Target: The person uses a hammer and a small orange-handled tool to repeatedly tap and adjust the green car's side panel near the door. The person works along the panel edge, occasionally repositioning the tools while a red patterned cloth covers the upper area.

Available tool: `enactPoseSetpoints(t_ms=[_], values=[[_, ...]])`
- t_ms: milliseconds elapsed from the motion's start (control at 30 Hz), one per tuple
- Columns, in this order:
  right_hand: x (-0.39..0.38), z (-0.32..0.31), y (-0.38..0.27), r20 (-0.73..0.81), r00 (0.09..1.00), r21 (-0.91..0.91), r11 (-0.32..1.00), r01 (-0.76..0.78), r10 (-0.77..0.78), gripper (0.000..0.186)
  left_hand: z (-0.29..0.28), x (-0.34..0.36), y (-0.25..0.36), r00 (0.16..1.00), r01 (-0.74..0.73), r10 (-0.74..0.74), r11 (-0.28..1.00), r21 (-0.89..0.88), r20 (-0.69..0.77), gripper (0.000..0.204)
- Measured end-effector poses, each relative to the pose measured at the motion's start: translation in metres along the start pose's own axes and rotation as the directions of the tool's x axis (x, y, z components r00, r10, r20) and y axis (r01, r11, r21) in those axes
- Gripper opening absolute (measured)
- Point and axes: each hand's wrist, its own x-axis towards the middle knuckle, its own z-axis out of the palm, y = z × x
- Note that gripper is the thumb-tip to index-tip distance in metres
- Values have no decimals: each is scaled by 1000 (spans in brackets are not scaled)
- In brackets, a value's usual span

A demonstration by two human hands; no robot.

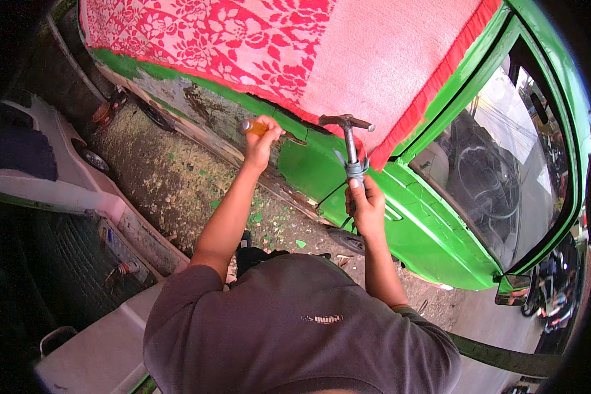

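Observation:
My left hand (260,146) is closed round the amber handle (251,127) of a chisel-like tool. Its dark blade (295,138) points right and lies at the top edge of the green side panel (302,163) of a vehicle; whether it touches the metal I cannot tell. In my right hand (369,209), a hammer (350,141) is gripped by its handle, which has grey strips wound round it. The hammer head is raised, beside the panel and apart from the chisel-like tool. Left of the blade, the vehicle's side is bare, scraped and rusty (203,102).
A red and pink patterned cloth (256,46) drapes over the vehicle. The green door (433,230) with window and mirror (513,289) is at right. Green flakes litter the ground (171,177). A pale vehicle body (111,203) stands behind at left; motorcycles (558,282) are far right.

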Motion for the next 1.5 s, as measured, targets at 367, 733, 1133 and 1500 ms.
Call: enactPoseSetpoints(t_ms=[367,733,1133,1500], values=[[-9,-5,0,-18,1000,22,1000,20,-19,23,20,7,-10,994,-1,-8,997,77,106,20],[-19,-6,0,-51,999,0,1000,1,-1,24,25,-6,-25,985,-106,68,962,252,157,22],[-21,13,-42,133,935,-614,714,337,-328,28,35,0,-23,967,-75,-46,889,452,252,26],[-22,7,-43,79,939,-619,722,310,-335,28,27,14,-39,944,14,-153,903,430,291,24]])
